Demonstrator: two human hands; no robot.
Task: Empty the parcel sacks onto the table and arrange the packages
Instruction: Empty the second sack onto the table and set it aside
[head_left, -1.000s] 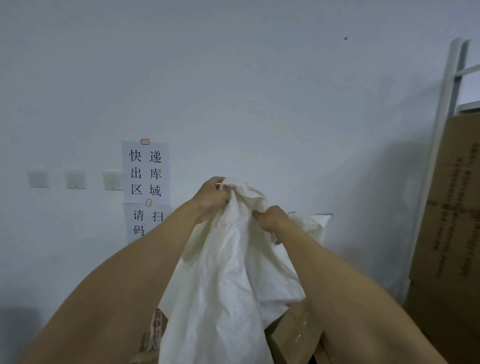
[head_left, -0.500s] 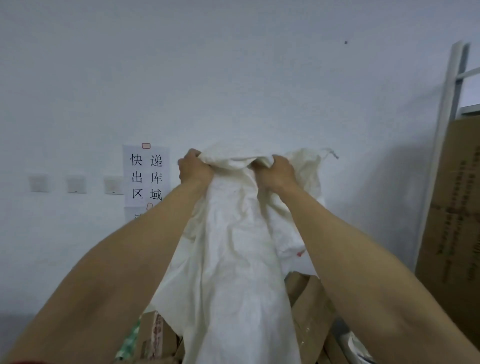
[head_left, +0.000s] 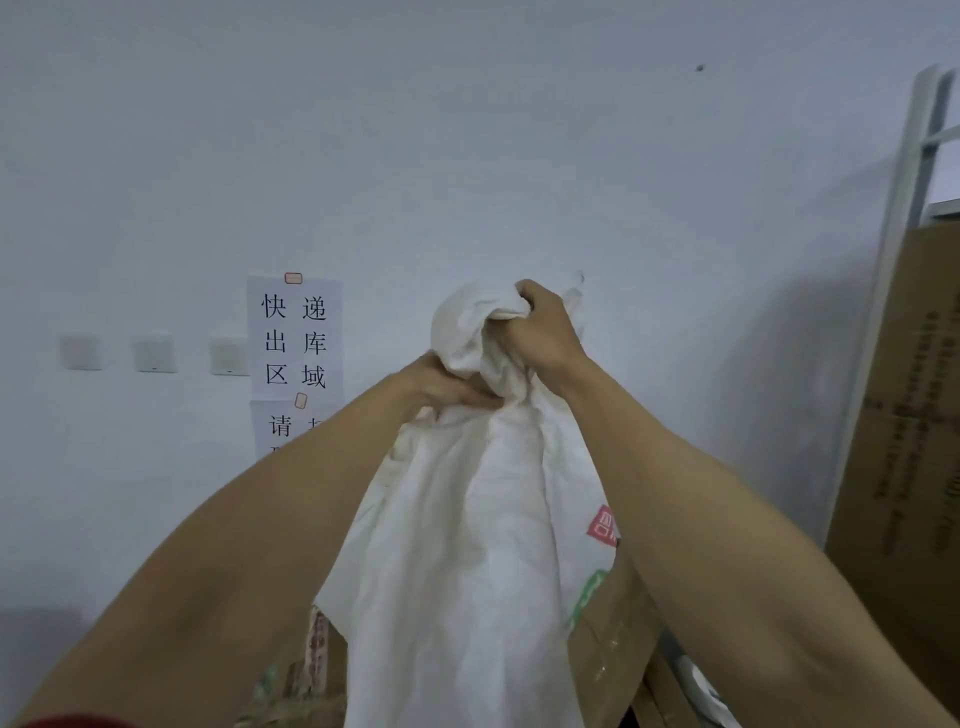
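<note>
Two bare hands are closed on one white woven sack, which is held up in front of a pale wall. The right hand is the higher, its fingers curled into a fist round the bunched top end of the cloth. The left hand is set just below and to the left, its fingers pinched on the gathered neck. The sack's long axis is kept near upright, the bunched end pointing up and the body widening downward until it is cut off by the lower edge, so its lower end cannot be seen. Red and green print is borne on its right side. Taped cardboard boxes are partly covered by the hanging cloth. Paper notices and three switch plates are fixed to the wall at left, and a flat carton is leaned at right.
</note>
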